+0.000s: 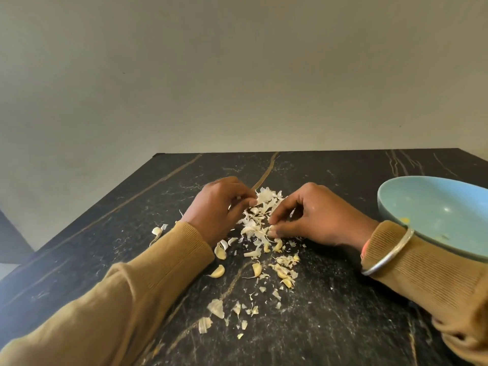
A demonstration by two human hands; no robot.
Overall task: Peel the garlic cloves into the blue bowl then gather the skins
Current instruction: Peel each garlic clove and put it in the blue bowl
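Papery skins (260,215) pinched by left hand (219,210) and right hand (317,217), grips half-hidden; blue bowl (433,204) cropped rightward.

A home kitchen or dining spot, it seems: a dark marble-look surface (343,313) fills the lower frame below a plain wall (237,75), strewn mid-frame with garlic skins (261,207) and cloves (217,272), with a blue bowl (435,207) at right.

Left hand (219,207) curled, right hand (311,217) pinching
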